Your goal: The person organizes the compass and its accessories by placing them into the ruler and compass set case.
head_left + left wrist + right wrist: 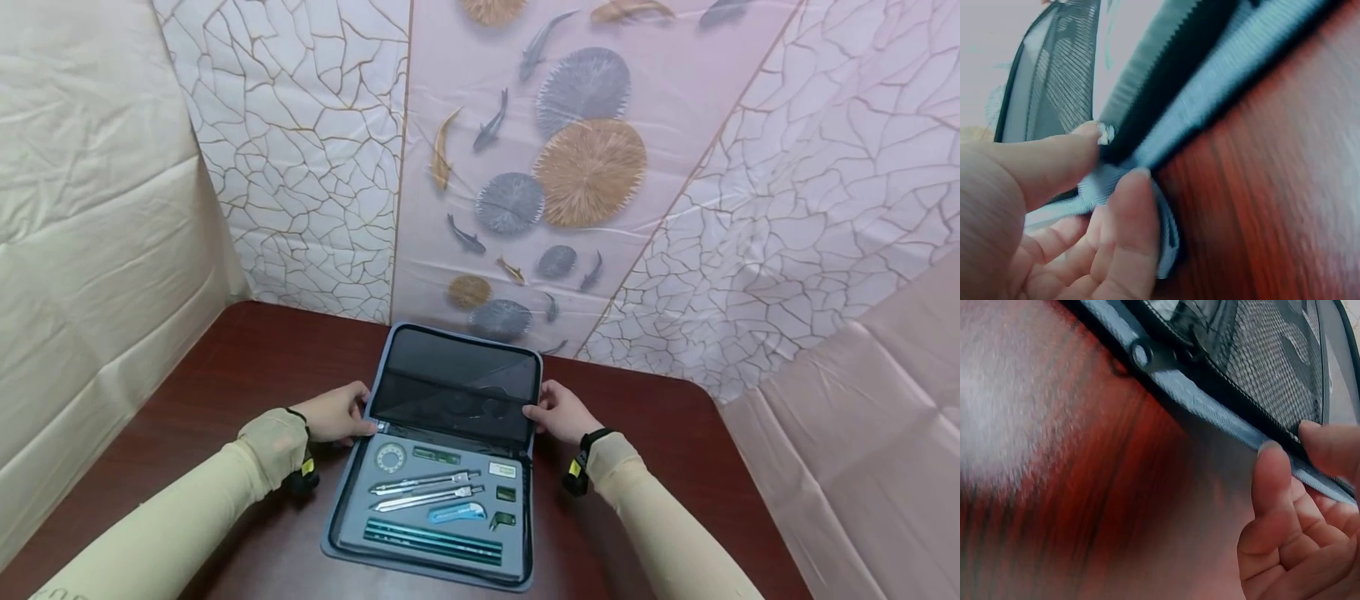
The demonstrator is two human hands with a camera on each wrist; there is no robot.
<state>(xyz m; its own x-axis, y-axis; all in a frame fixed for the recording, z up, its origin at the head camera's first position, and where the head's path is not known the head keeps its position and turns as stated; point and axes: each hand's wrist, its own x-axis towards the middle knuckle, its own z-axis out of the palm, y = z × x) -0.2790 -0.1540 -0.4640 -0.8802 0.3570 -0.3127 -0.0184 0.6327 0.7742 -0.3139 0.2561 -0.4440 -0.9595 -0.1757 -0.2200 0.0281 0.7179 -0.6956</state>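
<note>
An open blue-grey zip case (330, 537) lies on the table, its lid (457, 358) tilted up and lined with dark mesh. My left hand (337, 412) pinches the case's left edge near the hinge, beside the zip end. On the other side my right hand (562, 414) pinches the lid's right edge between thumb and forefinger. Set into the grey insert (352, 508) are two silver compasses (427, 497), a blue utility knife (456, 512), several green pencils (433, 542), a white eraser (502, 470) and a pale ring-shaped piece (390, 458).
The dark red wooden table (645, 450) extends to both sides of the case. Behind it hangs a patterned cloth (337, 167) with fish and round shapes. A zip pull (1154, 356) shows on the case's right edge. Pale cloth (97, 208) borders the left side.
</note>
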